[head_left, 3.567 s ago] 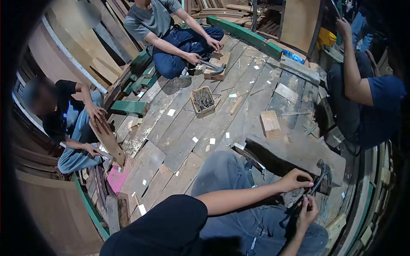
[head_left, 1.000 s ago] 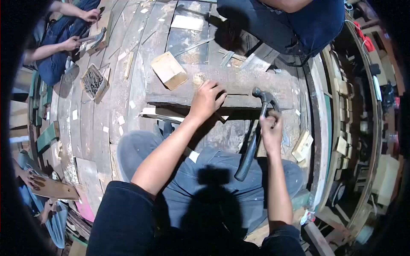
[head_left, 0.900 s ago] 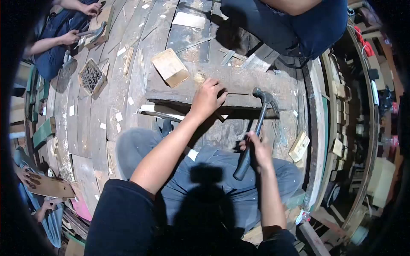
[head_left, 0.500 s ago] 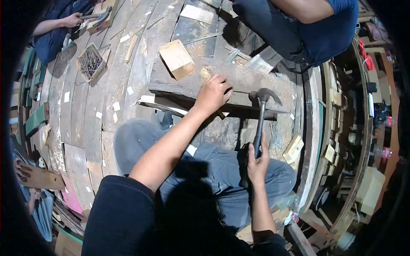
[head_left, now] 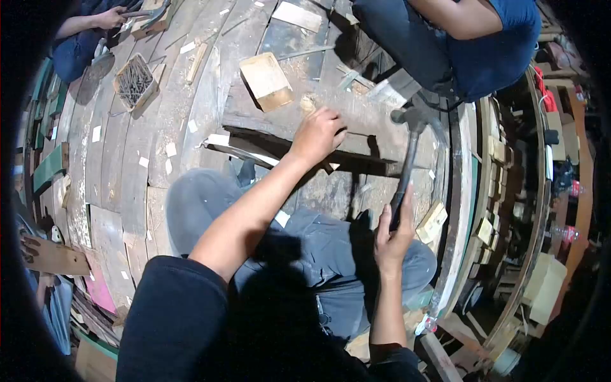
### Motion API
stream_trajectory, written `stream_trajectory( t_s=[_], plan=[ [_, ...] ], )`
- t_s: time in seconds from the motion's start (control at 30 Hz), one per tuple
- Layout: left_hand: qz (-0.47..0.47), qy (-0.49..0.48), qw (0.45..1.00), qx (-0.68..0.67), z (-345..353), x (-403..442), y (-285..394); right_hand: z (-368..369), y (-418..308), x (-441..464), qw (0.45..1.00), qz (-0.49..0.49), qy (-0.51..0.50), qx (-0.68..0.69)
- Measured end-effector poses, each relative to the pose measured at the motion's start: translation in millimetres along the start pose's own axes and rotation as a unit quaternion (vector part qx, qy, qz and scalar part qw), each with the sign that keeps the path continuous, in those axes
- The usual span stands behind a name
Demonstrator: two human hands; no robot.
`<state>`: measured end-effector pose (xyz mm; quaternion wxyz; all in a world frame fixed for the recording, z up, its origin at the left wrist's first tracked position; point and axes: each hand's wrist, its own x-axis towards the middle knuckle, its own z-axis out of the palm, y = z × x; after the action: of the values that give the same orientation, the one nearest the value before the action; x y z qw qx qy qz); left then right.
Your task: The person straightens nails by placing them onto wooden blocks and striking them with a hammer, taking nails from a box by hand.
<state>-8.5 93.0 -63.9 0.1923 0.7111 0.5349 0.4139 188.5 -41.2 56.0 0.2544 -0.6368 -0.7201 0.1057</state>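
My right hand (head_left: 394, 237) is wrapped round the handle of a claw hammer (head_left: 409, 156), whose head is at the far end, above the right part of a thick wooden beam (head_left: 356, 127). My left hand (head_left: 317, 135) rests at the beam's near edge with its fingers curled together. What those fingers hold, if anything, is hidden. Close beyond the left hand, a small pale wood piece (head_left: 308, 102) lies on the beam. A light wooden block (head_left: 266, 81) sits further left on it.
A container of nails (head_left: 135, 83) stands on the plank floor (head_left: 114, 159) at the left. One person (head_left: 484, 51) sits at the upper right; another person's hand (head_left: 111, 18) holds a hammer at the upper left. A wood block (head_left: 432, 221) lies beside my right knee.
The hammer and my right hand have moved up and to the right. My left hand stays in nearly the same place at the beam's edge.
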Motion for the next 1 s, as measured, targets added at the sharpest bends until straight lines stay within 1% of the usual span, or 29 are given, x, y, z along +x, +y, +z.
stream_trajectory(
  t_s=[0.03, 0.1, 0.13, 0.17, 0.23, 0.3, 0.37, 0.43, 0.47, 0.53, 0.63, 0.67, 0.77, 0.8, 0.83, 0.9, 0.93, 0.97, 1.0],
  plan=[
    [0.007, 0.004, 1.000, -0.003, 0.4, 1.4, 1.7, -4.2, 0.9, -2.7, 0.999, 0.029, -0.015, 0.020],
    [0.019, 0.017, 1.000, -0.007, 2.4, 2.0, -0.2, 1.5, 1.0, -6.2, 1.000, -0.019, 0.011, -0.009],
    [0.022, 0.025, 0.999, -0.009, 2.9, 1.7, -0.5, 6.4, 3.3, -9.9, 0.999, -0.029, -0.011, -0.015],
    [0.025, 0.033, 0.999, -0.010, 3.3, 1.3, -1.0, 14.7, 6.7, -13.9, 0.999, -0.023, -0.037, 0.007],
    [0.027, 0.021, 0.999, -0.011, 2.8, 2.1, 0.2, 16.6, 9.5, -18.1, 0.996, 0.021, -0.088, 0.011],
    [0.030, 0.030, 0.999, -0.010, 2.1, 0.6, -1.5, 4.5, 9.6, -12.6, 0.998, -0.033, -0.042, -0.014],
    [0.019, 0.017, 1.000, -0.010, 3.4, -1.2, -1.7, -8.7, -2.7, -14.8, 0.998, 0.037, -0.052, 0.025],
    [0.020, 0.030, 0.999, -0.006, 1.7, 3.2, 1.3, -7.8, 3.9, -23.0, 0.999, 0.027, -0.031, 0.021],
    [0.005, 0.012, 1.000, -0.013, 0.0, 2.7, 2.9, -6.9, 5.2, -26.2, 0.999, 0.030, -0.030, 0.026],
    [0.005, 0.006, 1.000, -0.019, -2.3, 3.5, 3.8, -0.1, 12.6, -34.4, 0.999, 0.029, -0.029, 0.014],
    [-0.001, 0.004, 1.000, -0.022, -3.0, 3.6, 3.8, 18.9, 23.5, -52.4, 0.998, 0.060, -0.022, 0.022],
    [-0.004, 0.004, 1.000, -0.022, -2.7, 4.0, 3.6, 22.9, 25.0, -55.4, 0.997, 0.065, -0.017, 0.044],
    [-0.002, -0.008, 1.000, -0.013, -0.9, 5.1, 1.0, 19.0, 21.4, -52.1, 0.985, 0.137, -0.063, 0.085],
    [-0.004, -0.013, 1.000, -0.012, -0.9, 4.9, 0.5, 14.4, 17.3, -47.5, 0.987, 0.126, -0.062, 0.074],
    [0.000, -0.009, 1.000, -0.010, 0.0, 5.5, -0.9, 13.9, 14.3, -42.2, 0.997, 0.066, -0.030, 0.039],
    [0.006, -0.003, 1.000, -0.006, 3.5, 4.3, -3.1, -2.2, -2.3, -33.4, 0.982, 0.155, -0.072, 0.076],
    [0.014, 0.007, 1.000, -0.002, 3.2, 4.0, -2.5, -1.7, 1.1, -29.4, 0.999, 0.023, -0.014, 0.021],
    [0.005, -0.006, 1.000, -0.002, 1.6, 3.1, -1.3, -6.4, -3.4, -26.6, 0.999, 0.036, -0.024, 0.016],
    [-0.003, -0.019, 1.000, -0.002, 0.1, 3.3, -0.1, -7.1, -5.9, -23.9, 1.000, 0.012, -0.014, 0.007]
  ],
)
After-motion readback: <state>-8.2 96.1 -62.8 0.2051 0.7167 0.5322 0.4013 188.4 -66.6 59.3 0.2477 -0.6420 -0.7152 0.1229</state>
